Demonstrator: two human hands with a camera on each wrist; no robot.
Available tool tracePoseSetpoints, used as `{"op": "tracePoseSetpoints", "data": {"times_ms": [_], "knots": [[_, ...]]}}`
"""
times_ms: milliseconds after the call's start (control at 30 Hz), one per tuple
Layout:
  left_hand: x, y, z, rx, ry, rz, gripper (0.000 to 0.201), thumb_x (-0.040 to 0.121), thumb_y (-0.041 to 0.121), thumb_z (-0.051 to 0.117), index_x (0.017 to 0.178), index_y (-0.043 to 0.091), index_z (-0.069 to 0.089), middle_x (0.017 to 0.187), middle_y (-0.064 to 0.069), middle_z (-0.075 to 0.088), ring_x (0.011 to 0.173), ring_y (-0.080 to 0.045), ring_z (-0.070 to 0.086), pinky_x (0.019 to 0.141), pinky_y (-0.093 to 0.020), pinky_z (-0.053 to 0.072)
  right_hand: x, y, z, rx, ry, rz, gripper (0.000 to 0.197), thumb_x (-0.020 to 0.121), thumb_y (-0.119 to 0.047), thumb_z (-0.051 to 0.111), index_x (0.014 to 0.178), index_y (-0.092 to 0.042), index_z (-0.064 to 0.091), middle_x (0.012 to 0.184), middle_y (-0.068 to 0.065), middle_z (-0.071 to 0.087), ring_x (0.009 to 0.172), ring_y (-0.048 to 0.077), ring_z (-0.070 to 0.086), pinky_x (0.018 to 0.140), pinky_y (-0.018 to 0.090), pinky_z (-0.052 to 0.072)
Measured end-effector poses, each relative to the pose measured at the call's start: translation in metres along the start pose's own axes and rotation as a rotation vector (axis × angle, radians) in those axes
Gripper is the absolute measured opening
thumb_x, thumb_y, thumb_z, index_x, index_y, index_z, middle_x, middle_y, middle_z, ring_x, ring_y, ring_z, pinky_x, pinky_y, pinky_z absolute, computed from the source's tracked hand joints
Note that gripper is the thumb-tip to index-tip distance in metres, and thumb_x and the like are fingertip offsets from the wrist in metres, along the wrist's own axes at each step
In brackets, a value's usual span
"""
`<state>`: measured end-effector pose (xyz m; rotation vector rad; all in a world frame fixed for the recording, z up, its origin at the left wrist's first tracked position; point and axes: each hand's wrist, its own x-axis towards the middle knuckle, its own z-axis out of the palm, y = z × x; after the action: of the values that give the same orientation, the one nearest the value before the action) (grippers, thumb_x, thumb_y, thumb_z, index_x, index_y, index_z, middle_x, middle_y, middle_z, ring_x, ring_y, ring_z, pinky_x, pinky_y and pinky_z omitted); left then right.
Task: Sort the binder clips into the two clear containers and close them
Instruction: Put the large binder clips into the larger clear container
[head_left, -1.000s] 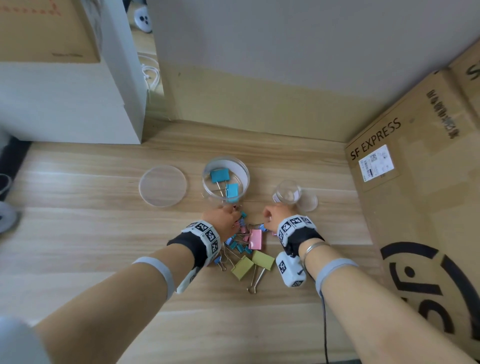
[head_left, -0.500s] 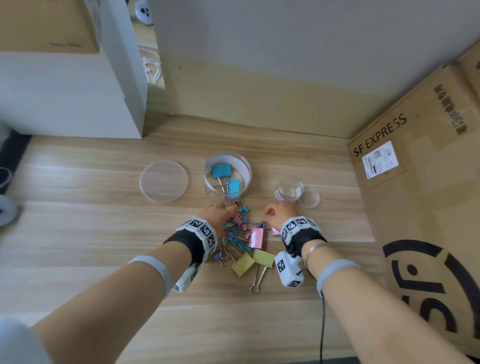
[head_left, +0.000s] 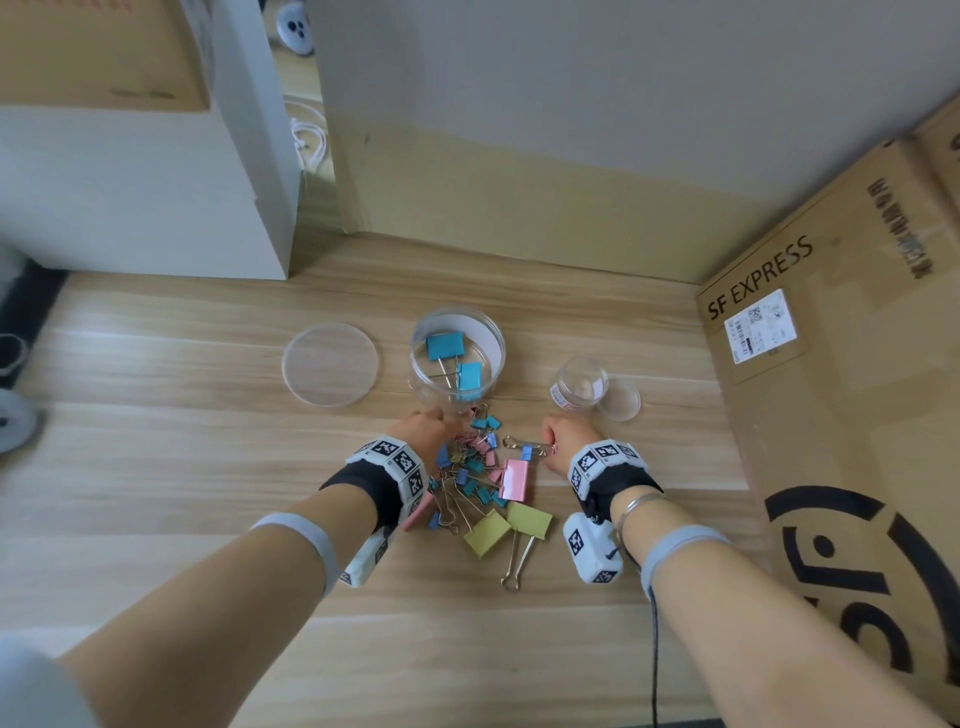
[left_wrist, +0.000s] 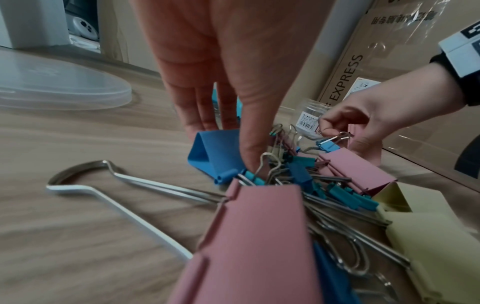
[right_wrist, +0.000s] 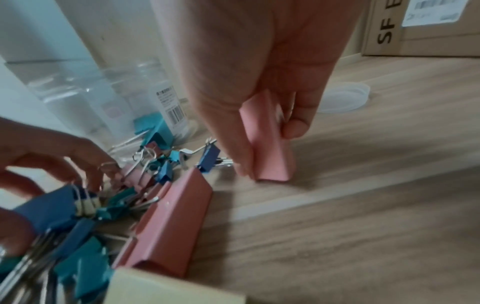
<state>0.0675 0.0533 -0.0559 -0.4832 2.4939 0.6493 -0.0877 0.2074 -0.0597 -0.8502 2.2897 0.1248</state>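
My left hand (left_wrist: 221, 61) pinches a blue clip (left_wrist: 215, 156) in the pile (head_left: 472, 467) on the table (head_left: 182, 467); my right hand (right_wrist: 259, 61) grips a pink clip (right_wrist: 267, 148) beside it. Big jar (head_left: 493, 348) and small jar (head_left: 566, 392) stand open just behind.

L hand (head_left: 426, 430) pinches blue clip (left_wrist: 215, 156) – R hand (head_left: 569, 439) curled round pink clip (right_wrist: 267, 144).
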Motion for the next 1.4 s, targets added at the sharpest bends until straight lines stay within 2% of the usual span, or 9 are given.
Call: {"op": "tracePoseSetpoints", "data": {"times_ms": [100, 300, 400, 600, 800, 866, 1000, 1133, 1400], "knots": [[0.002, 0.001, -0.001, -0.022, 0.005, 0.0, 0.056, 0.082, 0.004, 0.062, 0.132, 0.018, 0.043, 0.126, -0.011, 0.052, 0.114, -0.03, 0.053, 0.093, -0.034, 0.047, -0.006, 0.0, -0.005, 0.08, 0.027, -0.004, 0.021, 0.079, -0.007, 0.057, 0.077, -0.025, 0.047, 0.063, -0.006, 0.051, 0.063, 0.021, 0.055, 0.057, 0.025, 0.044], [0.003, 0.003, -0.002, 0.03, 0.011, -0.02, 0.051, 0.082, 0.006, 0.063, 0.129, 0.012, 0.044, 0.123, -0.012, 0.053, 0.112, -0.03, 0.053, 0.09, -0.034, 0.048, -0.012, -0.002, -0.015, 0.1, 0.126, -0.091, 0.009, 0.083, -0.01, 0.055, 0.085, -0.017, 0.06, 0.087, 0.007, 0.066, 0.072, 0.021, 0.054, 0.064, 0.029, 0.044], [0.002, 0.003, 0.0, 0.023, 0.035, -0.025, 0.054, 0.082, 0.005, 0.062, 0.131, 0.013, 0.04, 0.124, -0.011, 0.051, 0.112, -0.029, 0.053, 0.09, -0.035, 0.05, -0.014, -0.005, -0.017, -0.012, 0.138, -0.155, 0.003, 0.086, -0.014, 0.057, 0.084, -0.013, 0.058, 0.083, 0.005, 0.062, 0.07, 0.018, 0.048, 0.061, 0.026, 0.038], [-0.002, 0.001, 0.005, -0.001, 0.055, 0.006, 0.054, 0.085, 0.008, 0.059, 0.133, 0.019, 0.035, 0.119, -0.013, 0.052, 0.107, -0.03, 0.054, 0.087, -0.036, 0.05, -0.014, -0.009, -0.011, 0.097, 0.029, -0.083, 0.035, 0.089, -0.043, 0.052, 0.066, -0.019, 0.044, 0.058, -0.003, 0.053, 0.049, 0.012, 0.048, 0.053, 0.024, 0.041], [0.0, -0.004, 0.006, 0.001, 0.07, 0.004, 0.058, 0.085, 0.015, 0.059, 0.136, 0.021, 0.032, 0.131, -0.014, 0.045, 0.11, -0.033, 0.053, 0.091, -0.042, 0.048, -0.012, -0.012, -0.01, 0.106, 0.069, -0.058, 0.041, 0.095, -0.04, 0.043, 0.094, -0.003, 0.061, 0.063, -0.004, 0.05, 0.056, 0.012, 0.046, 0.055, 0.025, 0.038], [0.002, -0.005, 0.005, 0.038, 0.048, 0.043, 0.052, 0.085, 0.02, 0.059, 0.132, 0.021, 0.037, 0.129, -0.014, 0.046, 0.108, -0.032, 0.054, 0.09, -0.042, 0.049, -0.013, -0.013, -0.011, 0.087, 0.06, -0.06, 0.041, 0.095, -0.04, 0.043, 0.093, -0.004, 0.061, 0.062, -0.003, 0.047, 0.054, 0.012, 0.043, 0.052, 0.025, 0.035], [-0.009, -0.003, 0.002, -0.032, 0.13, 0.058, 0.022, 0.086, 0.035, 0.054, 0.101, 0.02, 0.049, 0.098, -0.008, 0.061, 0.086, -0.022, 0.063, 0.071, -0.029, 0.053, -0.015, -0.016, -0.012, 0.073, 0.053, -0.072, 0.034, 0.096, -0.04, 0.042, 0.075, -0.013, 0.051, 0.059, -0.004, 0.043, 0.052, 0.011, 0.039, 0.051, 0.025, 0.032], [-0.015, -0.004, -0.009, -0.131, 0.085, 0.101, 0.029, 0.084, 0.014, 0.062, 0.109, 0.01, 0.047, 0.107, -0.009, 0.062, 0.093, -0.025, 0.06, 0.073, -0.028, 0.044, -0.014, -0.019, -0.013, 0.075, 0.048, -0.082, 0.035, 0.095, -0.04, 0.041, 0.077, -0.012, 0.051, 0.059, -0.003, 0.041, 0.052, 0.012, 0.038, 0.051, 0.026, 0.03], [-0.025, -0.002, -0.045, -0.154, 0.253, 0.156, 0.021, 0.085, 0.024, 0.06, 0.103, 0.016, 0.054, 0.092, -0.005, 0.066, 0.075, -0.019, 0.053, 0.065, -0.028, 0.041, -0.012, -0.018, -0.013, 0.1, 0.032, -0.075, 0.037, 0.095, -0.038, 0.043, 0.083, -0.006, 0.056, 0.066, 0.004, 0.047, 0.066, 0.02, 0.047, 0.061, 0.031, 0.037]]}}
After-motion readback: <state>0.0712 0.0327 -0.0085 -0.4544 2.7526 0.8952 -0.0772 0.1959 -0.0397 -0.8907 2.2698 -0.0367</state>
